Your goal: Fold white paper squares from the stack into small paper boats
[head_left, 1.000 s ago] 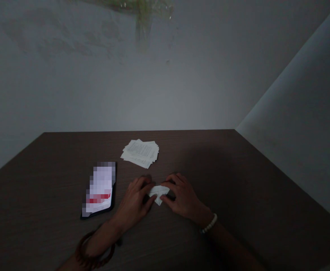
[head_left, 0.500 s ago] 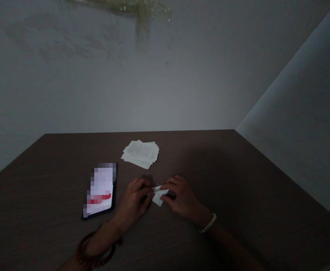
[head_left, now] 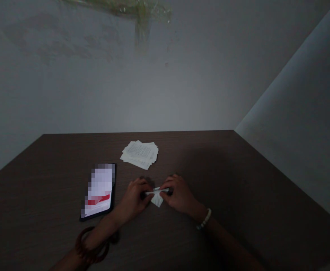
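Observation:
A small piece of folded white paper (head_left: 157, 199) lies low over the tabletop between my two hands, with a pointed end toward me and a crease running across its top. My left hand (head_left: 137, 195) pinches its left side between thumb and fingers. On the opposite side, my right hand (head_left: 178, 193) grips the paper in the same way. Both thumbs press near the middle of the fold, and the fingers cover the outer corners. Red-brown beads circle the left wrist; a pale beaded bracelet is on the right one.
Beyond my hands, a loose stack of printed paper sheets (head_left: 140, 154) rests on the dark wooden table (head_left: 210, 158). A phone (head_left: 99, 192) with a lit, partly blurred screen lies left of my left hand. Grey walls (head_left: 165, 94) border the table's far and right edges.
The right hand has turned slightly, and its thumb now sits nearer the middle of the paper. The fold across the top looks straighter. The stack and phone stay put.

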Demonstrator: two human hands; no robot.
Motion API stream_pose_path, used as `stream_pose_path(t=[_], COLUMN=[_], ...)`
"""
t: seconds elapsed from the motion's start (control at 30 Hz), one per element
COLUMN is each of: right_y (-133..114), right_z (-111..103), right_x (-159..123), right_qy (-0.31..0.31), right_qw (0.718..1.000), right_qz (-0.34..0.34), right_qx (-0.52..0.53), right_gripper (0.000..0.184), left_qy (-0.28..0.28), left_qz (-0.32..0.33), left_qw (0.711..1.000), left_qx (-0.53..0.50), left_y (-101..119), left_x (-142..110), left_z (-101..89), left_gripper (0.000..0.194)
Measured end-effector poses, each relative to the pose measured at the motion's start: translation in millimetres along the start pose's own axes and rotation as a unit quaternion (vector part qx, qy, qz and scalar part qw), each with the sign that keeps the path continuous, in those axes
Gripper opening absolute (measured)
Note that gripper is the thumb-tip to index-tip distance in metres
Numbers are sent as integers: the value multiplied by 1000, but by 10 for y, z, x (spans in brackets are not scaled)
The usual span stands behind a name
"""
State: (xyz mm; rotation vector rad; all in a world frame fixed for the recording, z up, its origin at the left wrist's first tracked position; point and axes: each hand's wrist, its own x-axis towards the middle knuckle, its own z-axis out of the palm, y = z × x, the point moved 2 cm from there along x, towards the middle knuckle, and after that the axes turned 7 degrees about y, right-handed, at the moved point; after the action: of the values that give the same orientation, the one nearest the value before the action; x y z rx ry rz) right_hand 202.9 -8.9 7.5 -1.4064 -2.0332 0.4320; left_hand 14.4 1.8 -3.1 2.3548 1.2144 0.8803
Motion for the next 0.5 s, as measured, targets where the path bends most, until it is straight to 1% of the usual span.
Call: stream_pose_path(t=[0.1,0.23,0.37,0.5], right_y=[-4,0,16,48], right_z=[8,9,-2,-35], right_x=[6,-11,-41,-57], right_qy=[-1,5,19,7], right_qw=[1000,1000,998,991], right_qz=[8,-7,-56,-128], right_qx=[-11,-19,-12,-30], right_gripper=[5,1,3,6], left_qy=[6,-14,-21,-44], left_qz=[5,11,29,77], left_qw=[1000,1000,999,993], left_qx=[-1,2,31,82], left_y=[-21,19,84,147], left_x=[13,32,21,7], left_z=[-3,-31,-74,-118], left_gripper=[6,7,12,17])
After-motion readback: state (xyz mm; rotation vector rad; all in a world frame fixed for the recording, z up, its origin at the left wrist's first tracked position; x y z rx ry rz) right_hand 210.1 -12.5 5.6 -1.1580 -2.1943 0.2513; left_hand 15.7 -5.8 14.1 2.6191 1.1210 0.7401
